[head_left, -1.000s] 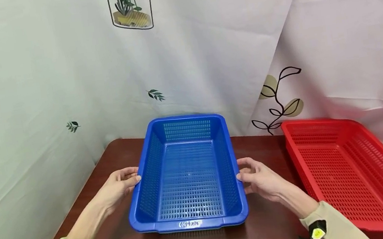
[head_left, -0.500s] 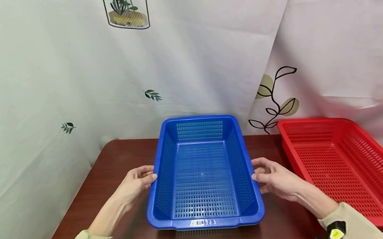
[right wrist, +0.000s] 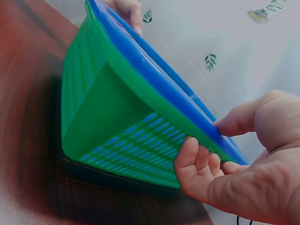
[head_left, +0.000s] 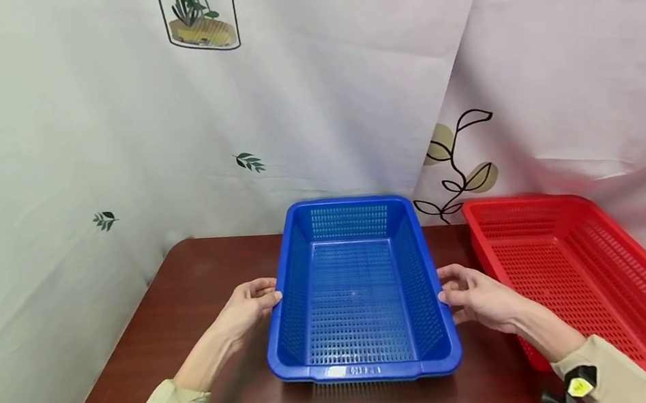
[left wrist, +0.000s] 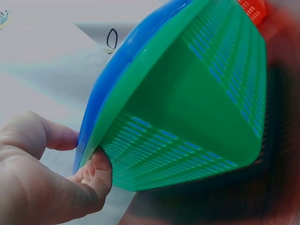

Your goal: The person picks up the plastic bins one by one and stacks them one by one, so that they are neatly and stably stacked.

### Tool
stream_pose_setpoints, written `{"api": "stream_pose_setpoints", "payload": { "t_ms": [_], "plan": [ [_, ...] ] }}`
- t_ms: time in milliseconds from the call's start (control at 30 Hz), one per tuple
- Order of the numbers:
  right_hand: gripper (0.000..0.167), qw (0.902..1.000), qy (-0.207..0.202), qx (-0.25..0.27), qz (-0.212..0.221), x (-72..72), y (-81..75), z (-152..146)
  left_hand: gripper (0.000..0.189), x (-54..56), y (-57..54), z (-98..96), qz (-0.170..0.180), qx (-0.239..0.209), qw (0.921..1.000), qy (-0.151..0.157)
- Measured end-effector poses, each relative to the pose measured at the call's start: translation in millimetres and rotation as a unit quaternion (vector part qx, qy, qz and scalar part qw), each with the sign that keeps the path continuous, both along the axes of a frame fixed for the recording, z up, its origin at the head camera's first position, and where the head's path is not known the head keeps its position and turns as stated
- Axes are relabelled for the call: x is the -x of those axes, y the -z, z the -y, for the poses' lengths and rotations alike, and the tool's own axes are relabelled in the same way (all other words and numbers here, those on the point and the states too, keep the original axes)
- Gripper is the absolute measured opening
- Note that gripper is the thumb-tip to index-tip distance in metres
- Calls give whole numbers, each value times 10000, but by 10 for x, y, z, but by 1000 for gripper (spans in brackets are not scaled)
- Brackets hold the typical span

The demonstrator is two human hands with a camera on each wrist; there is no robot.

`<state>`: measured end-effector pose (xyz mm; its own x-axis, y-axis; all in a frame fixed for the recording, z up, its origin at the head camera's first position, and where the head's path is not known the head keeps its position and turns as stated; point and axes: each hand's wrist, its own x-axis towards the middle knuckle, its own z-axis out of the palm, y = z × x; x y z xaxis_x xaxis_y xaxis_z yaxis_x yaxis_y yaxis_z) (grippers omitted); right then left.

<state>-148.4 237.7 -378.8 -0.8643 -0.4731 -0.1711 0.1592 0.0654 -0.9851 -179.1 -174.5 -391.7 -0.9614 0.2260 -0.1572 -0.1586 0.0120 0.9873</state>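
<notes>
A blue plastic basket [head_left: 409,370] with slotted sides sits nested inside a green basket [left wrist: 187,98], so from above little but the blue one shows. My left hand [head_left: 249,306] pinches the stacked rims at the left long side, thumb on the blue rim and fingers curled under the green one. Opposite it, my right hand [head_left: 480,296] grips both rims the same way, as the right wrist view shows. The stack is held level close over the table, with a dark shadow beneath it.
A larger red basket [head_left: 563,278] stands on the right of the dark brown table [head_left: 186,283], just beyond my right hand. White printed cloth [head_left: 306,80] hangs behind the table and along its left side.
Both hands have carried the nested blue and green baskets to the right, nearer the red basket. The grip on the rims stays the same, and the head view has turned slightly right.
</notes>
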Motion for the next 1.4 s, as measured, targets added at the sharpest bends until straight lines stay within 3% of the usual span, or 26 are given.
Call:
{"api": "stream_pose_setpoints", "payload": {
  "t_ms": [667, 867, 900, 967, 1067, 1133, 1167, 1200, 1267, 1400],
  "plan": [
    [54, 9990, 237, -344, 140, 42, 20, -54, 37, 51, 111, -107, -11, -3, 10000, -65],
    [55, 9944, 651, -833, 48, 9, 5, -74, 38, 44, 118, -111, -243, 602, 9977, -170],
    [55, 9925, 750, -964, -42, -13, 0, -83, 38, 34, 108, -114, -378, 845, 9953, -271],
    [53, 9879, 936, -1197, -298, -70, -22, -122, 38, 8, 71, -140, -873, 1496, 9829, -629],
    [46, 9798, 1153, -1375, -885, -173, -82, -250, 34, -50, -43, -250, -1799, 2190, 9482, -1435],
    [41, 9722, 1289, -1493, -1259, -238, -142, -384, 31, -89, -142, -378, -2379, 2334, 9248, -1835],
    [39, 9678, 1376, -1564, -1416, -267, -174, -458, 30, -106, -191, -457, -2579, 2223, 9206, -1914],
    [37, 9633, 1460, -1624, -1558, -295, -202, -535, 29, -125, -236, -544, -2731, 2032, 9214, -1875],
    [31, 9548, 1588, -1758, -1796, -340, -257, -700, 28, -171, -313, -748, -2842, 1625, 9314, -1588],
    [30, 9441, 1733, -1805, -2146, -385, -340, -1011, 29, -299, -393, -1212, -2393, 738, 9667, -522]
  ]
}}
